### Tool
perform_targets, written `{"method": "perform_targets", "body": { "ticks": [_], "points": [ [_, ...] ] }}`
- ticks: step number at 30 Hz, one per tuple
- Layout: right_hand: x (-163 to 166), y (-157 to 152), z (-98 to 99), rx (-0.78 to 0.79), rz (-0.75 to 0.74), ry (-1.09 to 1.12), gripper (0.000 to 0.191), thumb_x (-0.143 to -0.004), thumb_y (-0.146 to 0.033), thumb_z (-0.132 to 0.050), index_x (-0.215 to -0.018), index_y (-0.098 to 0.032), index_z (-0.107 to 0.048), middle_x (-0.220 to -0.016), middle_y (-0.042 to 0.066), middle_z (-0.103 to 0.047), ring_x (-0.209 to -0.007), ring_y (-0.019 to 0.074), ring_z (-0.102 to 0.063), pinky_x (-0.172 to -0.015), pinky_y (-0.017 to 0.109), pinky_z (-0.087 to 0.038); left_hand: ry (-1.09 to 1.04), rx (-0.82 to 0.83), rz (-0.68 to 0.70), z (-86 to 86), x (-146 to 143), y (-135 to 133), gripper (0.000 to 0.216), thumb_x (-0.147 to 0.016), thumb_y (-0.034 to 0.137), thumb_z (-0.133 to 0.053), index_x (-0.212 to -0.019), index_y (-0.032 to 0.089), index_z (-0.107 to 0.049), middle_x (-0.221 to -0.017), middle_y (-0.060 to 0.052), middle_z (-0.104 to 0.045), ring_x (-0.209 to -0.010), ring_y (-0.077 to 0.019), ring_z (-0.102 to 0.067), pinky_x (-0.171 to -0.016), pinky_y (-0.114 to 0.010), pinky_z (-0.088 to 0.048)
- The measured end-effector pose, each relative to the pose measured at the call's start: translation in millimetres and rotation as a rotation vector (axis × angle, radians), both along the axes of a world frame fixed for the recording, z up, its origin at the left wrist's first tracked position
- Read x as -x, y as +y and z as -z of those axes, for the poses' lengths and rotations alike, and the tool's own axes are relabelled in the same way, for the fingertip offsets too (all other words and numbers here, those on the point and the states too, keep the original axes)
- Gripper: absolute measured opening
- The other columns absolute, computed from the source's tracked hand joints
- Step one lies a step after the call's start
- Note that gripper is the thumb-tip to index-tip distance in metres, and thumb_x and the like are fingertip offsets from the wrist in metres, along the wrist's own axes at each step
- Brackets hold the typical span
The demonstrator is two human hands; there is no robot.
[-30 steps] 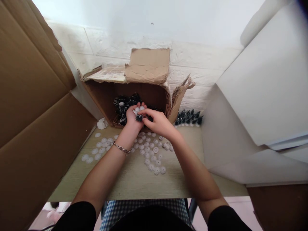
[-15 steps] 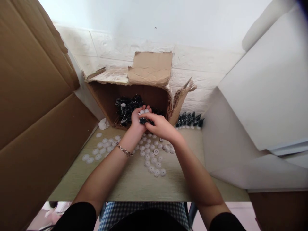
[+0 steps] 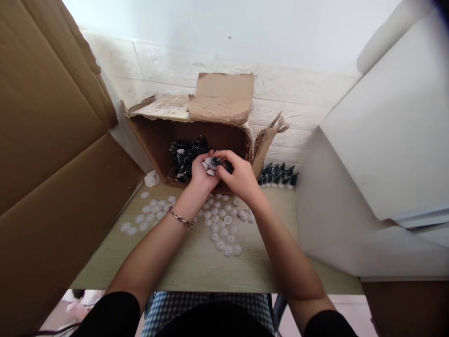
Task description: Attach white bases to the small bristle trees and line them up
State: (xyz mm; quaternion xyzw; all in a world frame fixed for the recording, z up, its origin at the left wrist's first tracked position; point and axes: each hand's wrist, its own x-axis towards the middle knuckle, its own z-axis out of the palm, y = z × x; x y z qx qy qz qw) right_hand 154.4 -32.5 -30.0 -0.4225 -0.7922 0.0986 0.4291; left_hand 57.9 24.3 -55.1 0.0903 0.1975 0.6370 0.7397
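Pale wood-grain table (image 3: 196, 267) carries scattered small white round plastic discs (image 3: 220, 224) mid & left. Torn brown cardboard box (image 3: 154, 140) lies on its side at back edge; row of small dark bristly trees (image 3: 277, 174) just right of it.

Left hand (image 3: 200, 174) and right hand (image 3: 240, 178) pressed together at the torn cardboard box (image 3: 150, 140) mouth, a dark bristly piece (image 3: 220, 163) and white discs (image 3: 207, 164) gripped between them; loose white discs (image 3: 220, 224) scattered on the table (image 3: 196, 267); miniature dark trees (image 3: 278, 174) lined up beside the box
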Motion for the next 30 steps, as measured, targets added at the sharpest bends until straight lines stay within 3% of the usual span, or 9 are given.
{"method": "perform_targets", "body": {
  "ticks": [8, 19, 30],
  "points": [
    [7.9, -4.2, 2.6, -0.035, 0.296, -0.260, 0.027, -0.078, -0.025, -0.037, -0.102, -0.027, -0.050, -0.097, 0.002, -0.052, -0.086, 0.0157, -0.050, -0.067, 0.024, -0.040, -0.025, 0.033, -0.018, -6.8, 4.9, -3.8, 0.014, -0.062, 0.006, -0.038, -0.058, 0.015, -0.048, -0.052, -0.001, -0.055, -0.049, -0.0085, -0.053, -0.046, -0.017, -0.042],
    [12.2, -2.1, 11.0, -0.058, 0.223, -0.249, 0.026, -0.079, -0.024, -0.035, -0.102, -0.028, -0.048, -0.097, 0.001, -0.051, -0.088, 0.0135, -0.049, -0.072, 0.024, -0.039, -0.014, 0.010, -0.054, -6.4, 4.4, -2.2, 0.013, -0.060, 0.007, -0.039, -0.056, 0.014, -0.049, -0.056, -0.002, -0.054, -0.057, -0.0103, -0.055, -0.061, -0.021, -0.044],
    [15.7, -4.2, 9.2, -0.051, 0.270, -0.234, 0.024, -0.079, -0.024, -0.036, -0.099, -0.026, -0.050, -0.098, 0.001, -0.051, -0.087, 0.0129, -0.050, -0.070, 0.022, -0.039, -0.014, 0.006, -0.030, -8.1, 2.9, -4.7, 0.012, -0.061, 0.008, -0.040, -0.055, 0.014, -0.049, -0.056, -0.002, -0.055, -0.056, -0.0097, -0.054, -0.060, -0.020, -0.044]
  ]
}}
